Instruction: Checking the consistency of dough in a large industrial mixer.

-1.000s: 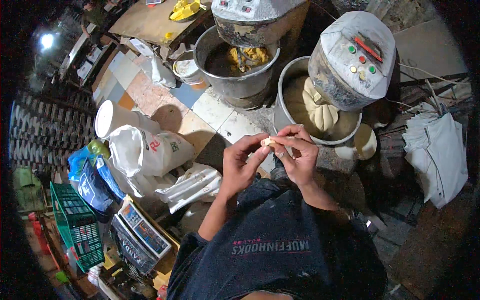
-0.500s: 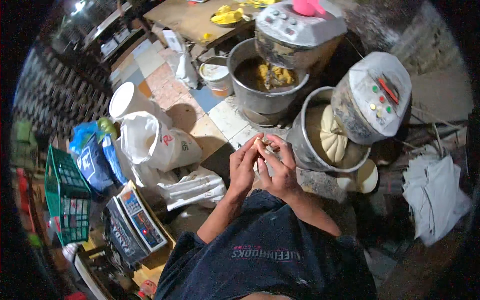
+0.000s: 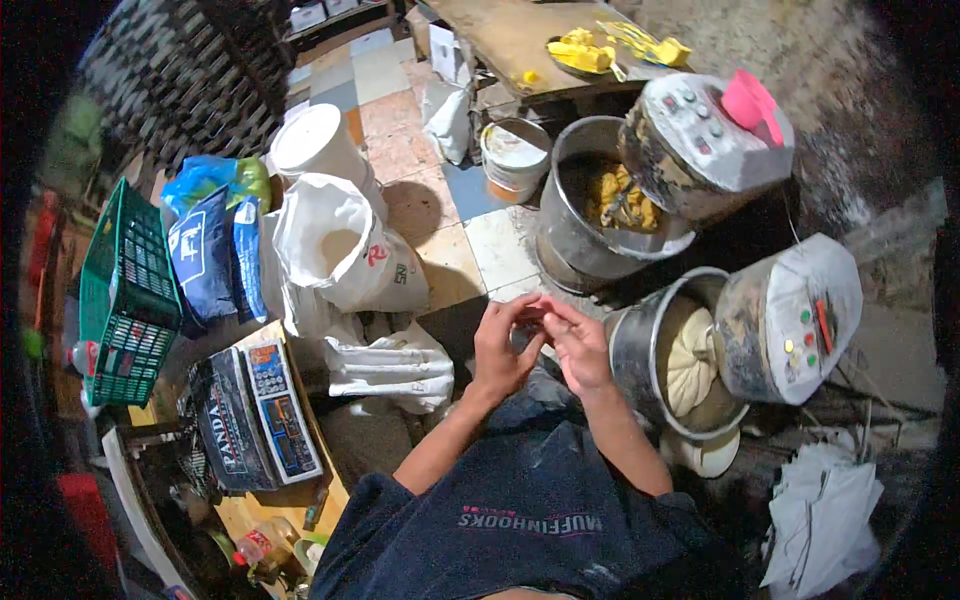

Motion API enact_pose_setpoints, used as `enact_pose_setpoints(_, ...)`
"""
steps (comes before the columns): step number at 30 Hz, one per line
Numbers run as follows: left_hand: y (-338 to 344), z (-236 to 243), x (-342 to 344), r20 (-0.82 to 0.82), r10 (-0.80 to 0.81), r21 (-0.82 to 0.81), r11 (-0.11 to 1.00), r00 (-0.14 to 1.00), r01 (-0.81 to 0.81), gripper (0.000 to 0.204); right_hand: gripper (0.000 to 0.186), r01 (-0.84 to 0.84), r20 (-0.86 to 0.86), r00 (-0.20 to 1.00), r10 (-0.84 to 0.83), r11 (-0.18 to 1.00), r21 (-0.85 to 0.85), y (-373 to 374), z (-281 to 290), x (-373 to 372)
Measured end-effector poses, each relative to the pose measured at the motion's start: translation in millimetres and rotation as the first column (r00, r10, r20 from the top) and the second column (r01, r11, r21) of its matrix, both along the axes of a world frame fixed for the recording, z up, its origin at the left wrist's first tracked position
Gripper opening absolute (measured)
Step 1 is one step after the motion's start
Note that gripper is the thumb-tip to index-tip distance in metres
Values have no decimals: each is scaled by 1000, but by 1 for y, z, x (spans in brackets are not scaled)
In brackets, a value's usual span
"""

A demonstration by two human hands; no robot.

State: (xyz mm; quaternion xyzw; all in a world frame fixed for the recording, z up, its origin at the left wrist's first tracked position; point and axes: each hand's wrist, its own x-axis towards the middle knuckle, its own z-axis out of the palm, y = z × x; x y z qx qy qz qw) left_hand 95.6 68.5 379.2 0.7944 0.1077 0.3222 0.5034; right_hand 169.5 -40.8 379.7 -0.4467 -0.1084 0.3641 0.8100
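green crate [image 3: 140,345] | open white sack [image 3: 355,285] | white bucket [image 3: 308,142] | pink scoop [image 3: 747,103] | yellow lumps [image 3: 580,50]

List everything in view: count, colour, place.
Mixer heads: 2, white-topped, right
Metal bowls: 2, grey, by them
Dough: 2 masses, yellow and cream, in bowls
Scoop: 1, pink, on upper mixer head
Table: 1, brown, top
Lumps: several, yellow, on table
Buckets: 2+, white, upper middle
Open sack: 1, white, left-centre
Bags: several, mostly blue, left
Crate: 1, green, left
Box: 1, mostly black, lower left
Bottle: 1+, red-capped, lower left
Flat stack: 1, white, lower right
Tiles: many, multicoloured, floor
Shirt: 1, dark, bottom
Left hand, right hand: 1 each, bare, centre
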Motion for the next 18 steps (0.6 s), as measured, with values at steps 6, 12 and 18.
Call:
enact_pose_setpoints(6,86,-26,41,-48,96,75,993,994,-92,47,19,31,-76,996,-48,975,-218,93,-54,70)
enact_pose_setpoints(12,197,-87,63,-393,386,7,909,834,-417,28,14,-151,-208,976,69,898,-414,192,-213,184)
enact_pose_setpoints(18,226,-234,-11,-690,546,184,767,475,-615,27,16,-310,-293,947,130,610,-730,266,-322,249)
